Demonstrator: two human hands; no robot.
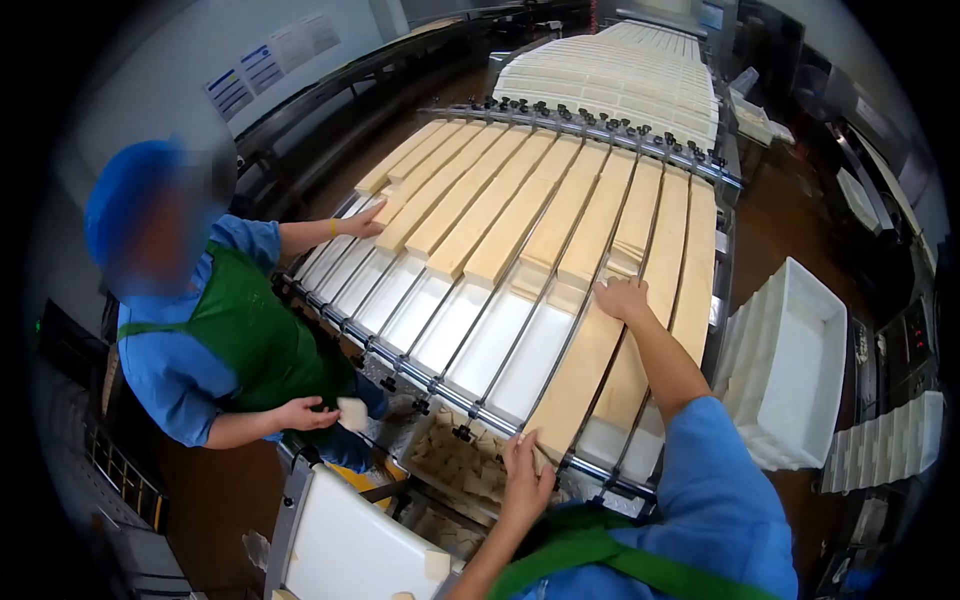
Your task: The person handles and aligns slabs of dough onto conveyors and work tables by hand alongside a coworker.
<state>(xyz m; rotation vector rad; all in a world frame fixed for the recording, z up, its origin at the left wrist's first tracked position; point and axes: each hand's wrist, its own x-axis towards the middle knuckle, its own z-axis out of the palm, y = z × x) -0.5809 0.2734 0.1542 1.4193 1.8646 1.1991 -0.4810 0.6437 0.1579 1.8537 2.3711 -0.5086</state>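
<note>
Long stacks of thin pale sheets (510, 215) lie in lanes between metal rods on the white sloping table (520, 350). My left hand (524, 473) is at the near end of one long stack (580, 375), fingers closed on its end at the front rail. Farther up, my right hand (622, 298) rests at the far end of the same stack, beside some loose, tilted sheets (627, 257). Its fingers are bent against the sheets.
At the left, a co-worker in a green apron (255, 320) touches a stack and holds a small pale piece (352, 413). Below the rail sits a bin of scraps (455, 455). White trays (790, 370) stand right; a white chute (350, 540) is near.
</note>
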